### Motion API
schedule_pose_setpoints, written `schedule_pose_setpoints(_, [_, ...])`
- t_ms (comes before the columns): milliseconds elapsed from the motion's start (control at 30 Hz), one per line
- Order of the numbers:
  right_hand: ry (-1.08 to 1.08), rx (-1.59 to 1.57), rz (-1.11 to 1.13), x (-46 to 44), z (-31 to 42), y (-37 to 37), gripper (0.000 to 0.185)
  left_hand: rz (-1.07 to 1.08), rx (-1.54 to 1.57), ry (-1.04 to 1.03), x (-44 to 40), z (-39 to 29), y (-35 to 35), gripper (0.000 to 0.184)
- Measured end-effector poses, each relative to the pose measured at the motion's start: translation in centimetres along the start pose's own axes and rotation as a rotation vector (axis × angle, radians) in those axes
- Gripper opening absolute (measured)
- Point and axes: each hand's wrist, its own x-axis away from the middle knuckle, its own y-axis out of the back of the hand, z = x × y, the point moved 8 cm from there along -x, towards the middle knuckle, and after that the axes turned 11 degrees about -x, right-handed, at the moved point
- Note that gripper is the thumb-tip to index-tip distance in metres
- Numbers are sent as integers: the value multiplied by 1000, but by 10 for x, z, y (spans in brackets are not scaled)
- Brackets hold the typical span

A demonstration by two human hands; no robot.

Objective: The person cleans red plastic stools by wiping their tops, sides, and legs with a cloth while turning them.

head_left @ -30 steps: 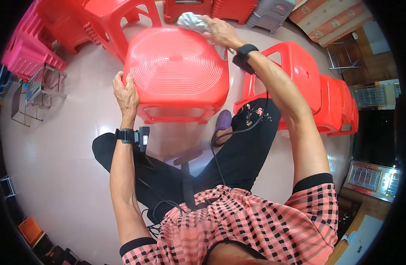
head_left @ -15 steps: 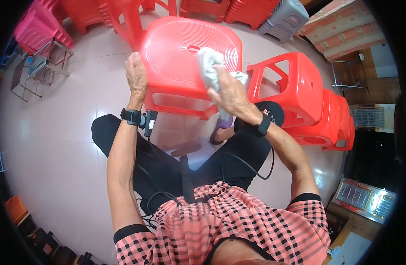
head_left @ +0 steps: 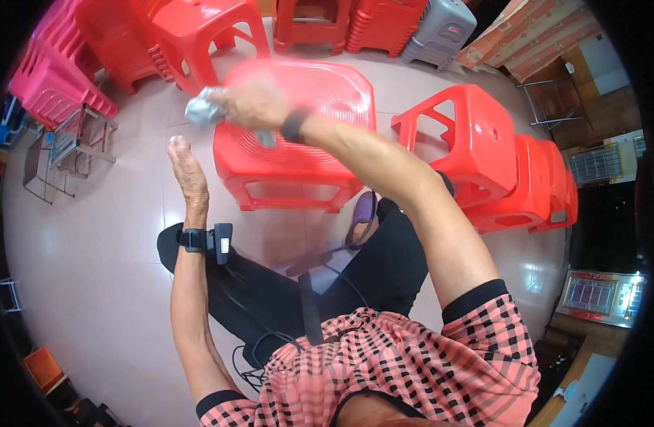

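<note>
**Cloth swept left, steadying hand gone**

The right hand [head_left: 252,107], motion-blurred, now has the bunched cloth [head_left: 206,107] at the ten o'clock edge of the red stool [head_left: 337,107], having crossed from its right side. The stool stands at the wearer's twelve o'clock. The left hand [head_left: 189,171] has come off its rim: empty, fingers extended, just beside eight o'clock. The seat is probably less steady under wiping.
</note>
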Motion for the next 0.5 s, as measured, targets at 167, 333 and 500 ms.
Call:
schedule_pose_setpoints(167, [-337, 185, 17, 7, -94, 48, 40, 65, -451, -677, 54, -123, -55, 42])
schedule_pose_setpoints(333, [-700, 205, 71, 83, -171, 102, 61, 293, -506, -903, 90, -144, -123, 43])
schedule_pose_setpoints(500, [-764, 69, -116, 174, -184, 137, 61, 273, -677, -956, 99, -139, -143, 48])
